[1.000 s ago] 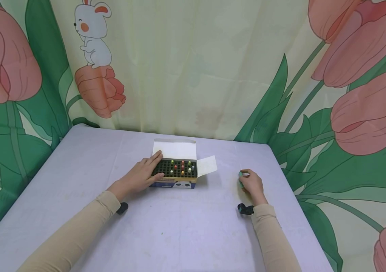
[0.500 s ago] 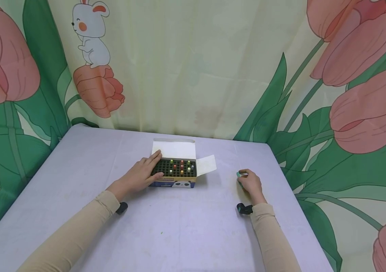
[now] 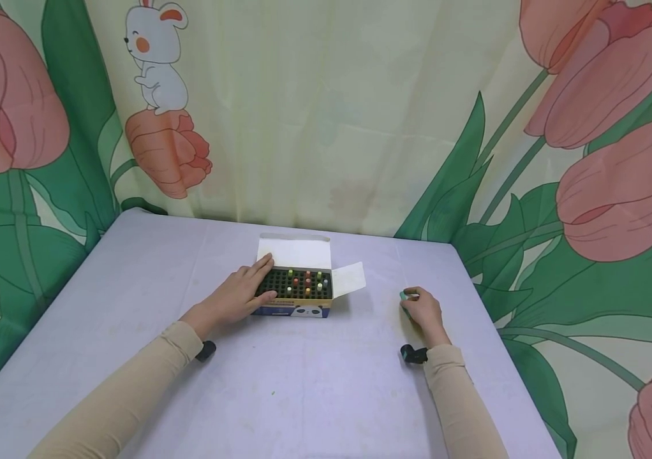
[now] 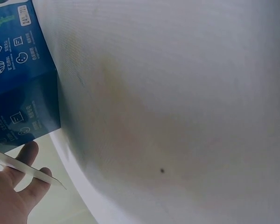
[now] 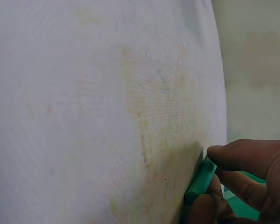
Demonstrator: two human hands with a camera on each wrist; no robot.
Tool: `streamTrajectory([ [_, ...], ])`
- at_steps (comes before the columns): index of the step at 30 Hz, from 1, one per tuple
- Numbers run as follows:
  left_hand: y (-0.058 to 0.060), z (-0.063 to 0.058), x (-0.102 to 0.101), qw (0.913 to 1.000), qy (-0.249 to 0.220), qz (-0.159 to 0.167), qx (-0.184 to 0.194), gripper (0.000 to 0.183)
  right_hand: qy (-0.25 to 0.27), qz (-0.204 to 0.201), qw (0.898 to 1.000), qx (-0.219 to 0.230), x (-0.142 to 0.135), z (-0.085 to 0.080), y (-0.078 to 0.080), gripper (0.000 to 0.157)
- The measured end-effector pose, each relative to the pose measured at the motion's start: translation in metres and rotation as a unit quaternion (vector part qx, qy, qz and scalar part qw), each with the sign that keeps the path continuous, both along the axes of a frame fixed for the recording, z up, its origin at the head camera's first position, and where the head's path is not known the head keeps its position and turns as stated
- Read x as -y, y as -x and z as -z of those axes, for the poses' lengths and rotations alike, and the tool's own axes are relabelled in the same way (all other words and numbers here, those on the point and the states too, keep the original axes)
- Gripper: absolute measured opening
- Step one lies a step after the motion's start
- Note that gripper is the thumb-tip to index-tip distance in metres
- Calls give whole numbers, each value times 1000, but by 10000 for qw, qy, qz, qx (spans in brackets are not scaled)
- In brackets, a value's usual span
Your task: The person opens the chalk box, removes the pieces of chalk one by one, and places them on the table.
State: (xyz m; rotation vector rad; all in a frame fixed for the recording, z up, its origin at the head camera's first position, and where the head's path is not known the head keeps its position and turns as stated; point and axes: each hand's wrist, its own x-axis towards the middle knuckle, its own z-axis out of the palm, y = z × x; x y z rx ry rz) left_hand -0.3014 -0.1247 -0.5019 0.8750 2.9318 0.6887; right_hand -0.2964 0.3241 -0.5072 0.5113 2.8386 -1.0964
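A green chalk stick [image 5: 201, 181] is pinched between the thumb and fingers of my right hand [image 3: 425, 310], low over the right part of the table. Whether the chalk touches the cloth cannot be told. My left hand [image 3: 233, 296] rests across the left end of an open chalk box [image 3: 310, 312], thumb at the front and straight fingers towards the back. The box has a black holder [image 3: 275, 281] full of round holes, with several coloured chalk ends standing in its right half. In the left wrist view, a white flap [image 4: 25, 168] partly covers the left fingers.
The box's white lid [image 3: 295, 252] stands open at the back and a side flap [image 3: 349, 278] sticks out right. Faint coloured smudges mark the white tablecloth [image 3: 314, 382]. A tulip-printed curtain [image 3: 326, 127] hangs behind. Each wrist wears a small black camera [image 3: 414, 354].
The right hand has shifted slightly left with the green chalk stick, and the chalk sits a little differently in its fingers. The left hand and the chalk box have stayed put.
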Motion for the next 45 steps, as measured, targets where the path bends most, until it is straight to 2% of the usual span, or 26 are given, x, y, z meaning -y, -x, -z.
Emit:
streamTrajectory([
  [13,0,0,-2,10000,-26,38,67,84,189,-91,9997,99,-7,-2,1,49],
  [23,1,-1,0,10000,9,-5,39,84,444,-40,9989,128,-7,-15,2,50],
  [29,2,1,2,10000,50,-2,22,85,418,-182,9989,-90,3,-29,3,50],
  [40,2,3,1,10000,9,16,44,85,354,-592,9933,-924,37,-68,5,48],
  [45,3,3,2,10000,31,-5,-25,84,680,-696,9865,-1319,62,-89,4,44],
])
